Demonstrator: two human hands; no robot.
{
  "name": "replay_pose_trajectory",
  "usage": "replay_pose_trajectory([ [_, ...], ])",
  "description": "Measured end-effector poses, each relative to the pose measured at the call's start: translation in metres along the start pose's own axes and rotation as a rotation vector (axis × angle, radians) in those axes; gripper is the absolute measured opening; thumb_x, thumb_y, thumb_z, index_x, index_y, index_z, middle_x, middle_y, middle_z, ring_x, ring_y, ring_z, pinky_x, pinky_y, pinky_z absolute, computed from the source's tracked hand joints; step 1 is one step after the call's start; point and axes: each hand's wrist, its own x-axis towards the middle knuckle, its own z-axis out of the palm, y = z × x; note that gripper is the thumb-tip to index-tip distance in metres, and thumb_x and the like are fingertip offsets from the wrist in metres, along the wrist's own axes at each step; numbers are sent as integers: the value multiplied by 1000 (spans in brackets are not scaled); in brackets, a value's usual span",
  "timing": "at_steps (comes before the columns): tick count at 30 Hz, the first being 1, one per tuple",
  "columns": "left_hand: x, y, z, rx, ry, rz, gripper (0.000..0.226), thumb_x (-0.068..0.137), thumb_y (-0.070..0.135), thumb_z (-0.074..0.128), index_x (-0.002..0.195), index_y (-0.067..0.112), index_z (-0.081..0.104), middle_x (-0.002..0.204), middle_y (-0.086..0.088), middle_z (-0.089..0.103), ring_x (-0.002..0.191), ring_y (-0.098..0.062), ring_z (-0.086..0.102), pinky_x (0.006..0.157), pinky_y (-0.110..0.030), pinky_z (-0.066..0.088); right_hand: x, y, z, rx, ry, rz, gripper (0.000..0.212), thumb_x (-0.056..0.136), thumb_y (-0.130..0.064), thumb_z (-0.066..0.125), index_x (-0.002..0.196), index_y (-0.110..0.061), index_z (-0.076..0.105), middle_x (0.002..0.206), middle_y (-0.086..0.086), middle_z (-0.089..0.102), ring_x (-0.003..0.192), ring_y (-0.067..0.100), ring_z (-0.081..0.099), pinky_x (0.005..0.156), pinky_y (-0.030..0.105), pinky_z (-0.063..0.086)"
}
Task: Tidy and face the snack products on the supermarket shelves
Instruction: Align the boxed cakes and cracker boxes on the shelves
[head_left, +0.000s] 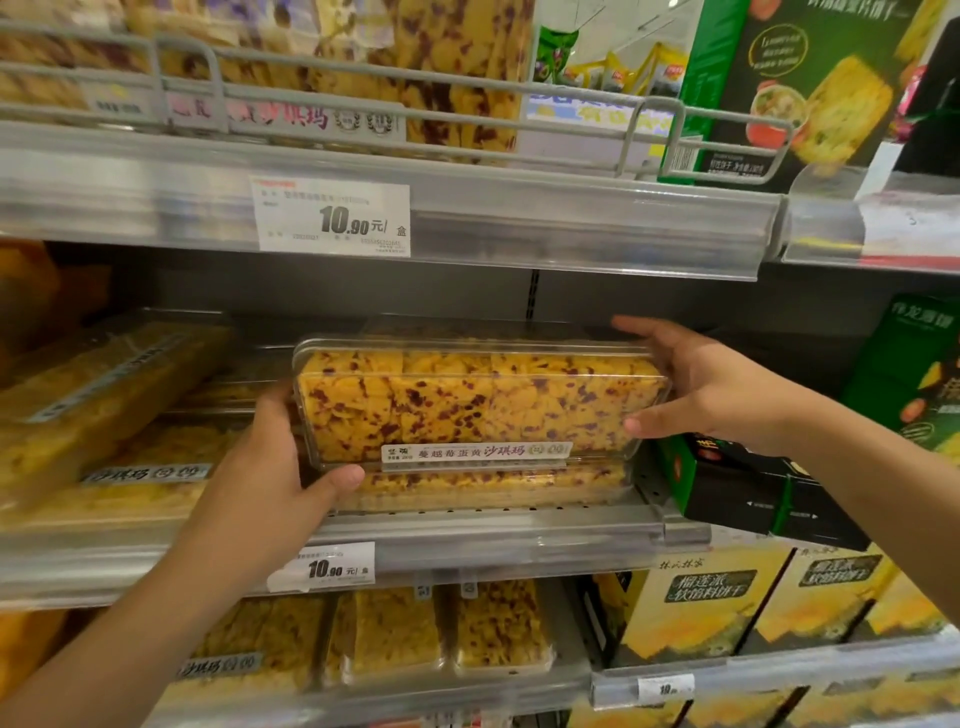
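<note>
We gripped a clear snack box (478, 405) at both of its ends, just above the front edge of the middle shelf (467, 535). Our left hand (280, 467) wrapped its left end, the thumb curled under the lower front corner and the fingers hidden behind the plastic. Our right hand (696, 384) clamped the right end, fingers (639, 327) laid over the top rear edge and the thumb pressed on the front face. The box stood on its long side with its label strip (475, 451) facing us, full of yellow cake flecked with dark red. It sat on top of another box of the same cake (488, 486) that lay flat at the shelf front.

On the shelf's front rail, a price tag (332, 567) reading 10.90 showed just below our left wrist. To the left on the same shelf lay blurred clear boxes of plain yellow cake (104, 415). A dark green carton (748, 483) lay tipped at the right end of the shelf, just beside our right hand.

Below, the lower shelf carried more clear boxes (441, 634) and yellow cartons (727, 597). Farther up, the upper shelf rail bore a second 10.90 tag (332, 218), with a wire guard (363, 104), more cake boxes and a tall green carton (810, 88) behind it.
</note>
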Motion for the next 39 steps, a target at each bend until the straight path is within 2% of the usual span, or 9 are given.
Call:
replay_pose_trajectory([
  [6,-4,1,-3,-86,16,12,84,73,39,80,138,30,27,130,3,57,119,-21,53,88,-40,47,-2,-3,3,-42,7,-6,100,51,-24,86,136,-43,37,120,-1,66,107,17,67,92,41,55],
  [10,-18,-4,-9,-193,98,44,84,73,41,77,142,32,30,138,10,48,125,-14,46,96,-39,44,-2,-22,5,-310,71,-85,105,53,-52,80,144,-41,29,133,-19,52,114,-2,56,89,18,51],
  [15,-51,-22,-28,-249,195,118,39,75,60,58,112,52,46,111,36,55,105,12,50,78,-16,40,5,-64,45,-798,163,-360,92,64,-81,51,144,-47,22,132,-29,33,119,-9,31,95,21,32],
  [20,-68,-60,-70,-432,149,100,21,84,46,57,82,31,71,84,14,71,78,-2,65,65,-11,47,11,-115,130,-885,62,-639,72,81,-72,45,144,-40,31,136,-27,30,133,-5,22,114,33,21],
  [24,-70,-105,-103,-814,36,-199,41,69,56,63,80,19,76,80,-7,73,73,-20,69,70,-39,55,23,-153,212,-922,-19,-775,64,88,-63,41,143,-30,40,144,-13,42,137,0,26,112,17,12],
  [26,-68,-129,-118,-938,-26,-324,50,63,58,66,85,14,76,83,-17,73,73,-30,69,74,-47,54,37,-169,256,-942,-54,-781,62,90,-59,45,143,-27,41,146,-10,42,136,1,25,106,10,7],
  [31,-51,-170,-158,-1177,-272,-522,78,53,67,68,112,18,59,95,-22,72,73,-32,69,58,-39,53,73,-192,345,-897,-87,-638,65,90,-50,58,148,-30,34,155,-11,29,141,5,20,113,16,13],
  [35,-34,-176,-176,-1210,-347,-489,84,53,66,67,122,21,55,99,-15,74,79,-33,71,59,-38,55,79,-194,377,-907,-2,-549,56,91,-47,57,141,-24,47,147,-5,44,135,13,36,112,33,27],
  [39,-26,-171,-178,-1199,-349,-485,74,60,61,68,117,16,63,97,-13,75,84,-31,73,63,-37,56,74,-197,398,-890,126,-498,49,92,-41,57,138,-26,48,142,-7,48,132,12,37,109,26,22],
])
